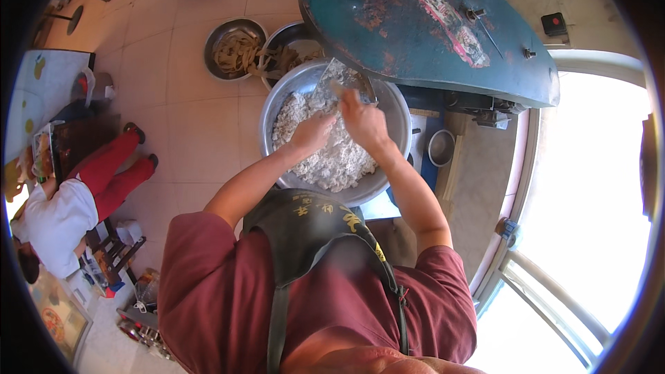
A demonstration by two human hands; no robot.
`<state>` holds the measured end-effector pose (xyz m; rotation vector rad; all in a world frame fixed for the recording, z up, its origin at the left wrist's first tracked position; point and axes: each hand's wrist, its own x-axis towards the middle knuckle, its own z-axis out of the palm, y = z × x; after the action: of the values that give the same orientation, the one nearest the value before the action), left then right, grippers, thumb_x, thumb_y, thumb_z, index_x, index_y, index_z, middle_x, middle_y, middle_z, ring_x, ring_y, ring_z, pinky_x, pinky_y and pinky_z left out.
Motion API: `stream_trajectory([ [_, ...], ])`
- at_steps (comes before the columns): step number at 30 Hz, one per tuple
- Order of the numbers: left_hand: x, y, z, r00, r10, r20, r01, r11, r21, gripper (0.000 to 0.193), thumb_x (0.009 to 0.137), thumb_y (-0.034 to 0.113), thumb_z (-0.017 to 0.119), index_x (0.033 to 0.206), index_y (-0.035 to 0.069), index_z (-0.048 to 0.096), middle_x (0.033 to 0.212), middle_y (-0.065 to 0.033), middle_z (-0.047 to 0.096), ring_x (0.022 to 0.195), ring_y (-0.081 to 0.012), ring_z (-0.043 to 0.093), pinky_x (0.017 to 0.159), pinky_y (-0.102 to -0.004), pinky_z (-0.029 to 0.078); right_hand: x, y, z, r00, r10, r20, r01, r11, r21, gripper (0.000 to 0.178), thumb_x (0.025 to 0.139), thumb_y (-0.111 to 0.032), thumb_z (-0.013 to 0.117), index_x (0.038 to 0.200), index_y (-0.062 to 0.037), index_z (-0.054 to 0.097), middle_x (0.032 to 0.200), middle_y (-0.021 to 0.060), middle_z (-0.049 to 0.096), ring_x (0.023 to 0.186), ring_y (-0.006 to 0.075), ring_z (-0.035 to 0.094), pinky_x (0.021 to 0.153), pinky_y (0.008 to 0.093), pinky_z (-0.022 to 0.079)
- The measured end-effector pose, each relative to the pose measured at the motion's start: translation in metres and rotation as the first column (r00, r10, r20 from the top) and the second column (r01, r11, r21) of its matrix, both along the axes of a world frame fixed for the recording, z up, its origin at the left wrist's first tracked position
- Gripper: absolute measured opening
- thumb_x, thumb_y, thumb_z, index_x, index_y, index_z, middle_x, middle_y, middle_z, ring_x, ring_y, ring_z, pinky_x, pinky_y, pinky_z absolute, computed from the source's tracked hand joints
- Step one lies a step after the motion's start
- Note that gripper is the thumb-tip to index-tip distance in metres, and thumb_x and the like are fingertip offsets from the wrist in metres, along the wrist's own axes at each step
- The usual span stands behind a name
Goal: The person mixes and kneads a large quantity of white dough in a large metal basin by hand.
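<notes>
A wide metal basin (403, 118) in front of me holds a heap of white, floury, crumbly dough (332, 156). My right hand (365, 125) is over the basin's far side, its fingers closed round the handle of a broad, flour-dusted metal tool (330, 82). That tool tilts against the basin's far wall; whether it is a scoop or a scraper I cannot make out. Just left of it, my left hand (313, 133) is low over the dough. Motion smears its fingers, and their tips merge with the white mass.
Beyond the basin, two metal bowls (235, 22) hold pale strips. A worn teal machine cover (415, 21) overhangs the far right. A small metal bowl (441, 147) sits on the right-hand counter. Another person (66, 218) in a white top and red trousers is at the left.
</notes>
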<state>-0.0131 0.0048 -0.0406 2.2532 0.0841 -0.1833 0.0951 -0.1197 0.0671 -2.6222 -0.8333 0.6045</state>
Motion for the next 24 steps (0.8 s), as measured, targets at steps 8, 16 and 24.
stream_trajectory([
  [8, -0.004, -0.012, 0.005, 0.998, 0.011, 0.068, -0.005, 0.996, -0.087, 0.030, 0.083, 0.005, 0.068, 0.112, 0.008, 0.060, 0.111, -0.0159, 0.059, 0.089, -0.0361, 0.065, 0.078, -0.0447, 0.055, 0.032, 0.013, -0.026, 0.990, -0.083, 0.114, 0.078, 0.996, 0.049, 0.031, 0.101, -0.032, 0.043, 0.126, -0.0128, 0.041, 0.073, 0.0272, 0.067, 0.069, 0.0476, 0.066, 0.062, 0.0588, 0.053],
  [16, 0.034, -0.013, 0.053, 1.000, -0.025, 0.008, 0.024, 0.993, 0.114, 0.040, 0.083, 0.006, 0.068, 0.120, 0.009, 0.054, 0.107, -0.0190, 0.057, 0.090, -0.0389, 0.064, 0.077, -0.0478, 0.055, 0.057, 0.008, -0.060, 0.981, -0.117, 0.154, 0.106, 0.991, 0.079, 0.029, 0.099, -0.034, 0.047, 0.113, -0.0091, 0.054, 0.079, 0.0274, 0.068, 0.071, 0.0489, 0.065, 0.065, 0.0601, 0.052],
  [24, 0.088, -0.007, 0.077, 0.943, 0.020, 0.332, -0.101, 0.968, 0.228, 0.046, 0.079, 0.000, 0.065, 0.124, 0.001, 0.054, 0.121, -0.0259, 0.050, 0.114, -0.0447, 0.052, 0.095, -0.0499, 0.048, 0.020, -0.048, -0.001, 0.981, -0.181, 0.062, 0.169, 0.971, 0.171, 0.023, 0.098, -0.026, 0.053, 0.115, -0.0104, 0.052, 0.081, 0.0249, 0.068, 0.073, 0.0478, 0.064, 0.065, 0.0578, 0.051],
])
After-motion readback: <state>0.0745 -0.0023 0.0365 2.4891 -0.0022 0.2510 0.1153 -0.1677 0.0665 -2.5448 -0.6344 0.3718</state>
